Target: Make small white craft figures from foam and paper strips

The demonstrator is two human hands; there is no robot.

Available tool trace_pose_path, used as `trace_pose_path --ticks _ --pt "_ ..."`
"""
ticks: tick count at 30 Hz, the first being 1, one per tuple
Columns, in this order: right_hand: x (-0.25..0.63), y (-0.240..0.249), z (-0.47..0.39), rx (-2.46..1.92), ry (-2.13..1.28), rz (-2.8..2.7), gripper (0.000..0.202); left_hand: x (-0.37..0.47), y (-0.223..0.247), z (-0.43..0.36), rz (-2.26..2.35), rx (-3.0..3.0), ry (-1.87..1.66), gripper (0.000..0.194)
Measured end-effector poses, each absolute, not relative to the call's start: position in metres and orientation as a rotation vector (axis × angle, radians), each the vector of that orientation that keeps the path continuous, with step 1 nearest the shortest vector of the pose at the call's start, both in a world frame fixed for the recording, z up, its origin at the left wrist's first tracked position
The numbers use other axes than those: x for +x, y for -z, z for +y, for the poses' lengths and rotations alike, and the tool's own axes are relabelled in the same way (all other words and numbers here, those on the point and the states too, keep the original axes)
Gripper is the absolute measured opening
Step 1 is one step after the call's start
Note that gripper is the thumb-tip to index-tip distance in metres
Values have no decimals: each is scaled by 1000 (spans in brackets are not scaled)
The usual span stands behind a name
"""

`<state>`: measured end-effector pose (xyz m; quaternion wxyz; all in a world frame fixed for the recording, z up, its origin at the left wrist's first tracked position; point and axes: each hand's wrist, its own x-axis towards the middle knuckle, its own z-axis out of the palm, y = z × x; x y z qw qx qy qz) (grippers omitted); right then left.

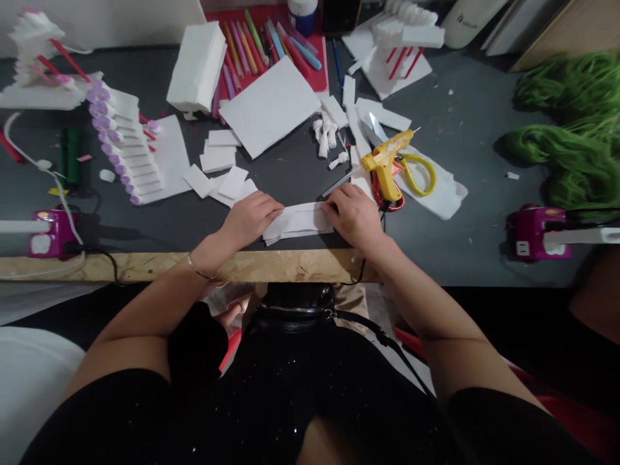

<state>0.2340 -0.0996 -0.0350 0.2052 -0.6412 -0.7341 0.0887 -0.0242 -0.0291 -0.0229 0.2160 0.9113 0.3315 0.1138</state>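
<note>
A folded white paper strip lies flat near the table's front edge, its layers slightly out of line. My left hand pinches its left end, fingers pressed together. At the other end, my right hand is closed on the strip, with the fingertips curled and partly hidden. Just beyond the right hand sit a yellow hot glue gun and scissors with yellow handles. Small white rectangles lie beyond my left hand.
A white staircase model with purple discs stands left. Behind are a white sheet, a white block and colored markers. Green yarn lies right. Purple power sockets sit near the front edge, with cables trailing.
</note>
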Motion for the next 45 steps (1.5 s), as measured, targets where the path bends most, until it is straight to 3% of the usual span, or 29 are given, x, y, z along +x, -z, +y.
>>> trace_pose_path --ticks 5,11,15,21,25,37,40,43,45 --pt "230 36 -97 -1905 -248 -1938 8 -9 15 -20 1108 2391 -158 10" --pt "230 29 -101 -1926 -365 -1944 9 -7 6 -18 1014 2381 -105 13" --pt "231 25 -104 -1840 -483 -1858 6 -9 2 -23 1087 2262 -102 4" --pt "237 25 -99 -1561 -1030 -1367 10 -11 -8 -23 1117 2173 -46 20" --pt "237 21 -95 -1488 -1208 -1275 24 -9 -19 -24 1181 2115 0 24" --pt "246 22 -95 -1585 -1049 -1417 23 -52 -30 -16 1368 1834 -125 12" --pt "239 13 -92 -1558 -990 -1560 19 -31 -40 -20 1359 2021 -356 21" --pt "230 4 -85 -1495 -952 -1666 15 10 -39 -18 1064 2052 -300 32" --pt "227 1 -79 -1468 -887 -1659 13 33 -33 -11 977 1954 -244 29"
